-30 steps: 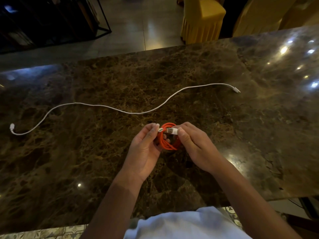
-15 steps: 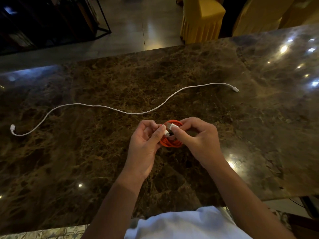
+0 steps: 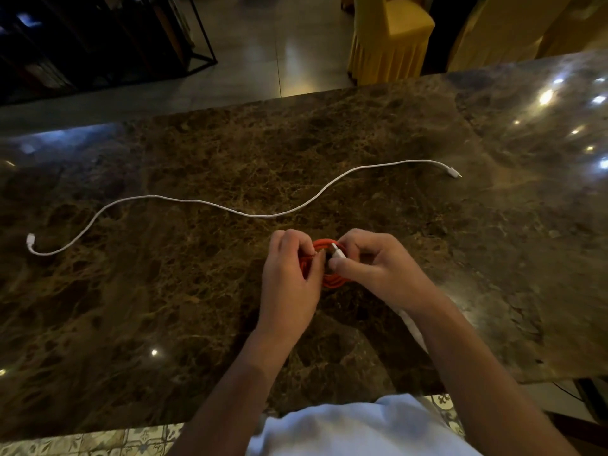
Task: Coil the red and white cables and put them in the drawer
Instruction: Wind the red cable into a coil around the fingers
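Note:
The red cable (image 3: 332, 280) is wound into a small coil held between both hands just above the dark marble table (image 3: 164, 307). My left hand (image 3: 291, 278) grips the coil's left side. My right hand (image 3: 371, 263) pinches the coil's white plug (image 3: 338, 251) against the loops. The white cable (image 3: 263, 214) lies uncoiled in a long wave across the table behind my hands, one plug at far left, the other at far right. No drawer is in view.
Yellow-covered chairs (image 3: 391, 34) stand beyond the table's far edge. A dark metal shelf frame (image 3: 98, 37) is at the upper left. Patterned floor tiles (image 3: 98, 439) show below the table's near edge.
Both hands have closed in tighter around the red coil and turned it; the white plug has shifted toward my right fingers. The white cable has not moved.

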